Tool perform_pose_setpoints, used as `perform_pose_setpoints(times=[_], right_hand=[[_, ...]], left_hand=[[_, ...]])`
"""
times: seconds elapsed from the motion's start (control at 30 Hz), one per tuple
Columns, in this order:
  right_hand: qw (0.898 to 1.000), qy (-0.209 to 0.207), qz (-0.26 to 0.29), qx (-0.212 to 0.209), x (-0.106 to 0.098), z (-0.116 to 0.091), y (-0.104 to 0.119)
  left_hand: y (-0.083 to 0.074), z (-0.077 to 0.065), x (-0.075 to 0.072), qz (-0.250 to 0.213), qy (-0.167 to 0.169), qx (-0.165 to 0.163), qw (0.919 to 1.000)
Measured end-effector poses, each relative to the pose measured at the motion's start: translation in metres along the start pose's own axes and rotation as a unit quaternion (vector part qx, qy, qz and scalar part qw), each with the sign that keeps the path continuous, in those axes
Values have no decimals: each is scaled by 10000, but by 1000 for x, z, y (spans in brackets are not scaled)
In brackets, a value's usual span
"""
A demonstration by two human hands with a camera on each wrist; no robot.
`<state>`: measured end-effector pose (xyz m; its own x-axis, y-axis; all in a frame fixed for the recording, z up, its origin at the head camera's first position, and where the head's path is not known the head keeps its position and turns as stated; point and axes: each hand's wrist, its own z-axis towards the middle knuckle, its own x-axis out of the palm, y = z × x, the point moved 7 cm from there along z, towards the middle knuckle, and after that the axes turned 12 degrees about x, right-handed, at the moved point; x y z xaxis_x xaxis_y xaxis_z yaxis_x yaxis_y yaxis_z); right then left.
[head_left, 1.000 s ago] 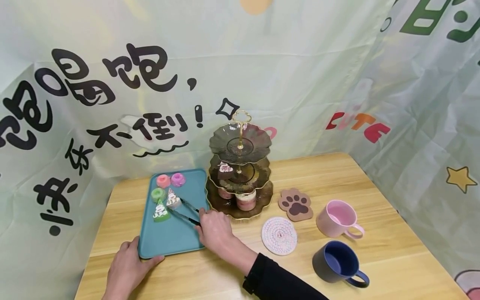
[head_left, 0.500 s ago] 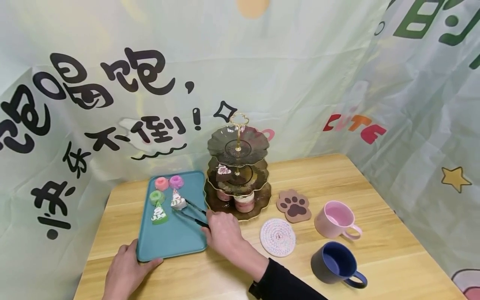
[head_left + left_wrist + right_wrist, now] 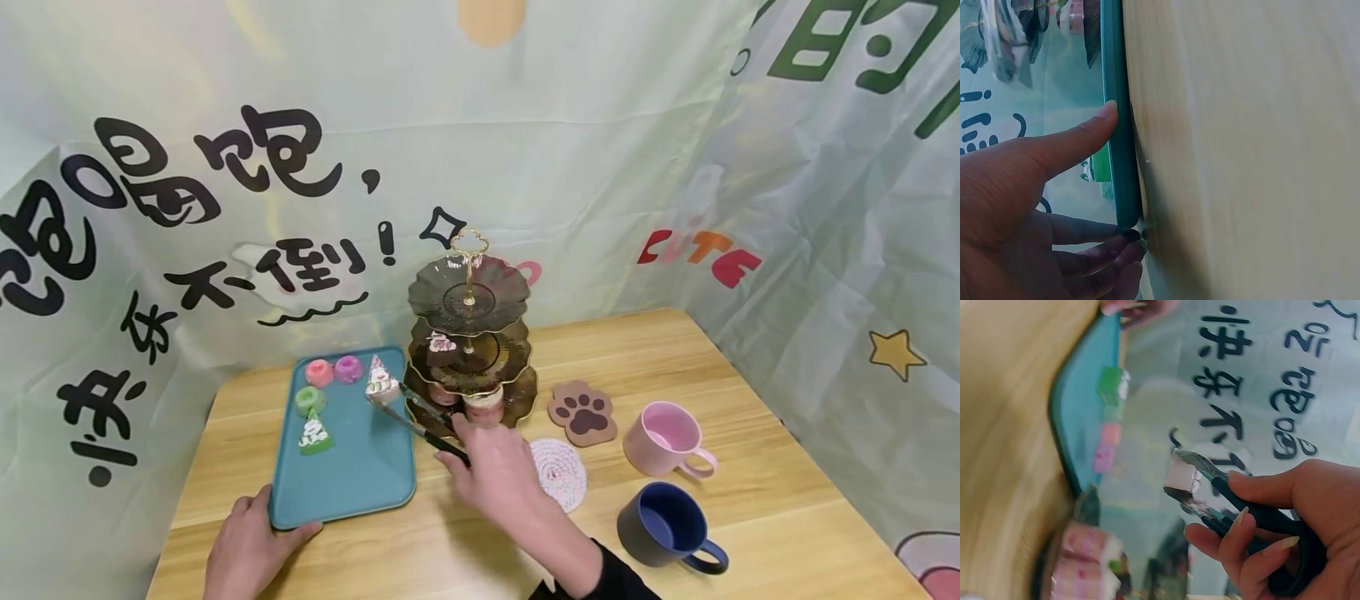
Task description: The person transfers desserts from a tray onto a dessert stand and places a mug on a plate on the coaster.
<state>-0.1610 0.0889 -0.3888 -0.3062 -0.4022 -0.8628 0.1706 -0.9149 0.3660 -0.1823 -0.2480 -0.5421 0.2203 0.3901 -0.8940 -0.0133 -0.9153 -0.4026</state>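
Note:
In the head view my right hand (image 3: 506, 479) grips black-handled tongs (image 3: 432, 437). Their metal tips pinch a white-topped cake slice (image 3: 382, 383), raised over the right side of the blue tray (image 3: 360, 479). The right wrist view shows the slice (image 3: 1180, 474) between the tips, with fingers and thumb wrapped about the tong handles (image 3: 1260, 515). My left hand (image 3: 247, 546) holds the tray's near-left corner, thumb on the front rim and fingers round the side. On the tray lie a green cake slice (image 3: 316, 436) and pink (image 3: 318, 373), purple (image 3: 348, 369) and green (image 3: 310, 401) donuts.
Right of the tray stands a three-tier stand (image 3: 468, 287), with a chocolate slice (image 3: 442, 346) on its middle plate and cup cakes (image 3: 483, 405) below. Farther right are a paw coaster (image 3: 582, 412), a round woven coaster (image 3: 559, 475), a pink mug (image 3: 662, 437) and a navy mug (image 3: 663, 525).
The tongs took hold of the white-topped slice beside the green one and lifted it up and rightward, toward the stand. My left hand stays at the tray corner.

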Motion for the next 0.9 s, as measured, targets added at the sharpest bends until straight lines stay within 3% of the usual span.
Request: perform_pose_setpoints(times=[0.17,0.43,0.6,0.9], right_hand=[[9996,-150,214,112,-29,-7,-13],[9976,-62,526,453,-61,-13,-40],[9976,-144,408,543,-72,-13,-58],[9936,-8,139,1118,-79,-15,-90]], left_hand=[[2,-2,1,4,61,-36,10000],[3,-2,0,-34,20,-5,10000],[2,-1,-1,-37,-5,-11,10000],[-1,1,0,-48,4,26,10000]])
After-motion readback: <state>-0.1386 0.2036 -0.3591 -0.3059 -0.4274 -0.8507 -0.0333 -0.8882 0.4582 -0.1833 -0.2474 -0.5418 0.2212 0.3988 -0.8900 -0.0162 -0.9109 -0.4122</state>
